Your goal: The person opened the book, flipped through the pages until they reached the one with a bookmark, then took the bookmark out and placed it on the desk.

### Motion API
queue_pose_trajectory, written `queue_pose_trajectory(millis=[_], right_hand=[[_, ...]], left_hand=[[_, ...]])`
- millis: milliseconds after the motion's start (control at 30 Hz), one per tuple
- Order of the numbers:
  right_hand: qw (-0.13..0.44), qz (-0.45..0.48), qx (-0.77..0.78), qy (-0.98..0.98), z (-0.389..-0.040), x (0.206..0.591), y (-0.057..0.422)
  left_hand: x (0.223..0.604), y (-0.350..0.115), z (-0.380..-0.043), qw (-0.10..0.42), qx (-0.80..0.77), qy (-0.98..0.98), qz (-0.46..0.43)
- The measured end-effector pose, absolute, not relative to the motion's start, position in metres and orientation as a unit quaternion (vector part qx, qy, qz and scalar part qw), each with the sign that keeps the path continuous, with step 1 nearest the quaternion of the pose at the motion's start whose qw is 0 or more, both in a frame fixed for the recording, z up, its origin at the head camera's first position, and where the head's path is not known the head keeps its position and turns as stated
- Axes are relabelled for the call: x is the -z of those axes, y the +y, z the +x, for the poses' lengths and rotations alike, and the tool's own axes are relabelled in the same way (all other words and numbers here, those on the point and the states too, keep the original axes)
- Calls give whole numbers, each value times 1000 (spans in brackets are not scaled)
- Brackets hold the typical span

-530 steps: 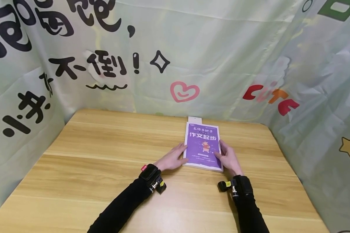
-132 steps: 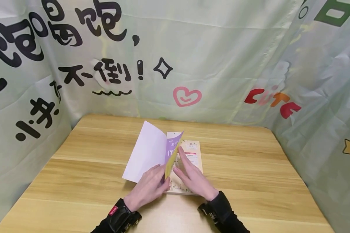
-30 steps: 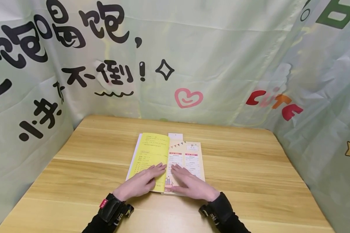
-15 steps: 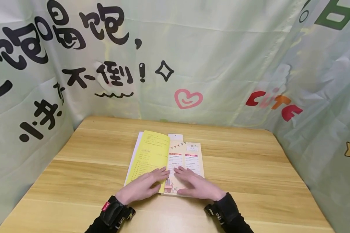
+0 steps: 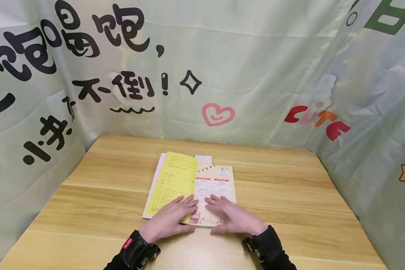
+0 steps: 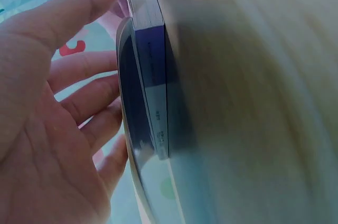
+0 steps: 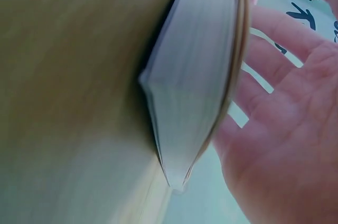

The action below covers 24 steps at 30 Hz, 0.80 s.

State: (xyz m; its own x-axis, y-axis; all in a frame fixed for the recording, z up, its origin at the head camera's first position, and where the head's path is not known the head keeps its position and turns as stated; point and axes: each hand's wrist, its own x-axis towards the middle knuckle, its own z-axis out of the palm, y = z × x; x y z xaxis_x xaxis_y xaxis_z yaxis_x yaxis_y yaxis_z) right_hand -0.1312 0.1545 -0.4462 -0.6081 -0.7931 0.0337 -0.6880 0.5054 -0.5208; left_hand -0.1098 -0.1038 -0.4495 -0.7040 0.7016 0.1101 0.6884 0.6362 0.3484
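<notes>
A book [image 5: 214,183] lies open in the middle of the table in the head view. Its left page [image 5: 175,176] is yellow; the right one is cream, with printed columns. My left hand [image 5: 170,219] rests its extended fingers on the lower yellow page near the fold, thumb at the near edge. On the lower cream page lie the fingers of my right hand [image 5: 237,217], its thumb also at the near edge. The left wrist view shows the purple-and-white spine [image 6: 150,55] and a bent-back cover. Thick page edges [image 7: 190,60] fill the right wrist view.
A white tab [image 5: 203,158] sticks out beyond the book's far edge. The wooden table [image 5: 290,195] extends around the book, backed and flanked by a printed cloth [image 5: 256,67]. Both wrists wear black straps with small cameras.
The book was closed, purple cover up, and farther right; later its cover and yellow leaf were turned left. Over the last second both hands slid toward the book's near edge.
</notes>
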Motion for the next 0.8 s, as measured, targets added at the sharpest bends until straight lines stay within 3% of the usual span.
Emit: queue_pose_trajectory(millis=[800], right_hand=[[82,-438,235,864,-134,449,169]], left_hand=[[452,-91,-102,-26,-143,929,339]])
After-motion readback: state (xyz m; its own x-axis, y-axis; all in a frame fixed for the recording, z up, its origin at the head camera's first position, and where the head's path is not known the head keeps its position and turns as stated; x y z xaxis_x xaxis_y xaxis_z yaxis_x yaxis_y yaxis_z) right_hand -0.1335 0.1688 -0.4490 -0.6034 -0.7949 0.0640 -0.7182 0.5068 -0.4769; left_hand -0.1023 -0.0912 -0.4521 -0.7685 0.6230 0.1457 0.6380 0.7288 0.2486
